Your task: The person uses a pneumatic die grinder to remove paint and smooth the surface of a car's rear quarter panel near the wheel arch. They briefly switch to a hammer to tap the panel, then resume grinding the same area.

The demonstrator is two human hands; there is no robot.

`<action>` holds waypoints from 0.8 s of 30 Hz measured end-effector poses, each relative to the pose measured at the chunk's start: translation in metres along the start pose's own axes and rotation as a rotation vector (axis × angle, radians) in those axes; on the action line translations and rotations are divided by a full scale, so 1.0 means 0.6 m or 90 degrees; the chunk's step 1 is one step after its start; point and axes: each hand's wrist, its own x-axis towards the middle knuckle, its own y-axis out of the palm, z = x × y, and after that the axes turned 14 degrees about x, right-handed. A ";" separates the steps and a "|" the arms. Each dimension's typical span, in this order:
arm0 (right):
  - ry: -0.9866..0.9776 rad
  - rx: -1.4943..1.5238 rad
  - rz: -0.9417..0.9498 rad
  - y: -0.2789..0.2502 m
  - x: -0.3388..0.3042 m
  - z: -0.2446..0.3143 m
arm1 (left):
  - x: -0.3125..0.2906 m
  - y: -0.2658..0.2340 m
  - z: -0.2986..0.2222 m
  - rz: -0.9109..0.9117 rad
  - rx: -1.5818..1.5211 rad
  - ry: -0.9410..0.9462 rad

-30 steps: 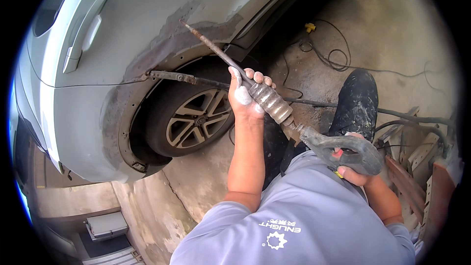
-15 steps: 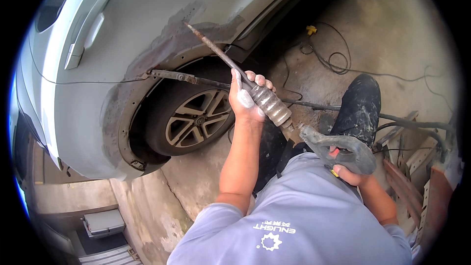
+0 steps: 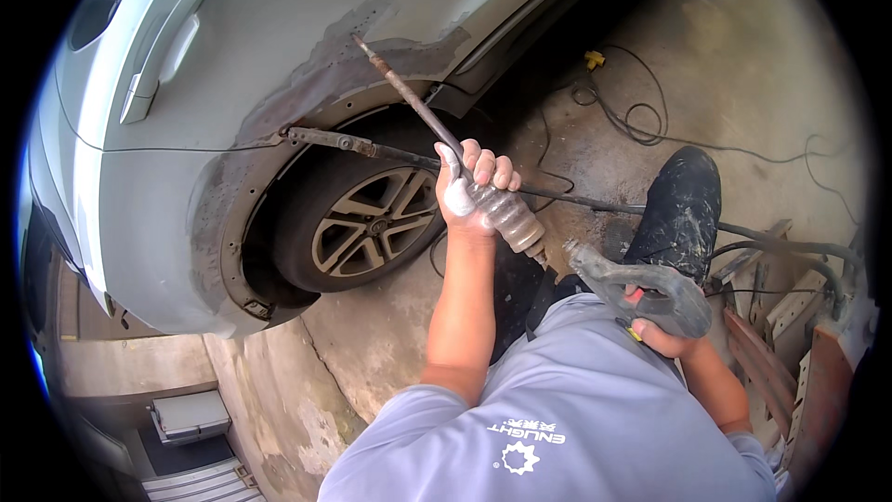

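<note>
My left hand (image 3: 469, 186) is wrapped around the ribbed metal weight of a slide hammer (image 3: 506, 216). Its long rod slants up to the left, and the pointed tip appears over a sanded, grey-brown patch (image 3: 316, 74) on a pale car's rear panel; whether it touches I cannot tell. In my right hand (image 3: 664, 339) is a dark grey D-handled tool (image 3: 650, 288) with a red trigger, held by my waist. Some of those fingers are hidden behind the handle. The tool's nose sits close to the slide hammer's rear end, with a small gap between them.
A flat metal bar (image 3: 346, 142) joins the wheel arch edge, and a thick cable (image 3: 595, 203) runs right from it. The wheel (image 3: 372, 228) stands below. A thin cord (image 3: 650, 121) coils on the floor beside a yellow plug (image 3: 594, 59). Metal rails (image 3: 762, 353) lie at the right.
My left hand's fingers have shifted on the slide hammer, whose rear end has moved slightly down-left, away from the D-handled tool's nose. My right hand has barely moved.
</note>
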 end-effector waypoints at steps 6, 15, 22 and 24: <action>-0.017 -0.044 0.029 0.001 0.015 0.015 | -0.010 0.016 -0.016 -0.356 0.305 -0.037; -0.003 -0.019 0.022 0.001 0.003 0.007 | -0.023 0.013 -0.027 -0.247 0.205 -0.049; -0.025 -0.060 0.045 -0.005 -0.005 0.004 | -0.027 0.016 -0.031 -0.170 0.163 -0.047; -0.018 -0.054 0.046 -0.005 -0.009 0.007 | -0.028 0.022 -0.025 -0.209 0.156 -0.048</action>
